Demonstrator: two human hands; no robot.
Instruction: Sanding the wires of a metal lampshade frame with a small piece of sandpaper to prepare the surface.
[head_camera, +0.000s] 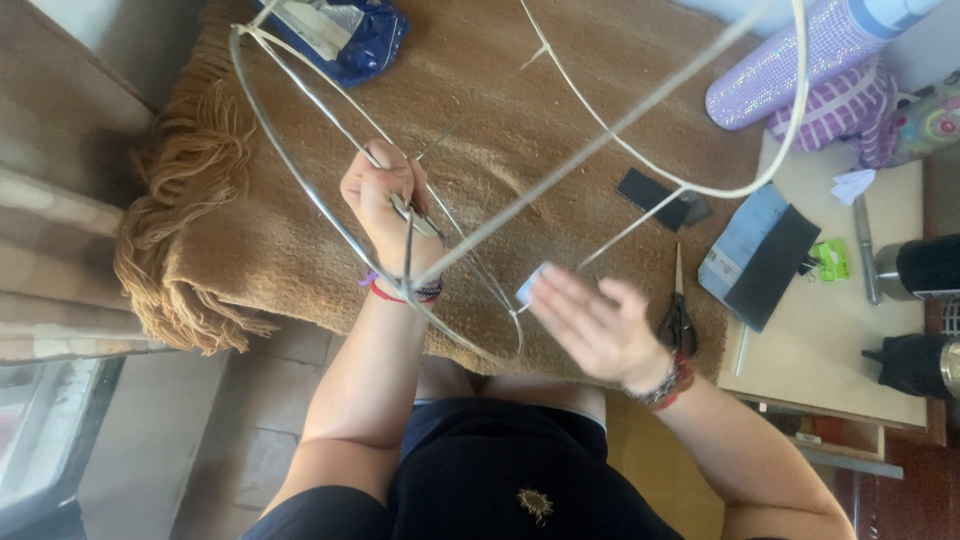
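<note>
right hand (598, 325) motion-blurred, grasp unclear

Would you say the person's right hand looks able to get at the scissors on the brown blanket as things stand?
Probably yes: the scissors lie uncovered just beside the right hand, outside the wire frame, though that hand seems to hold something small and pale.

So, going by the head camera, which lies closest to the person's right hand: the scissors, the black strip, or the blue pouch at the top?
From the right hand, nearest first:
1. Scissors, on the brown blanket just beside the hand, toward the side table.
2. Black strip, farther up the blanket, above the scissors.
3. Blue pouch, far across at the blanket's top edge, beyond the left hand.
</note>
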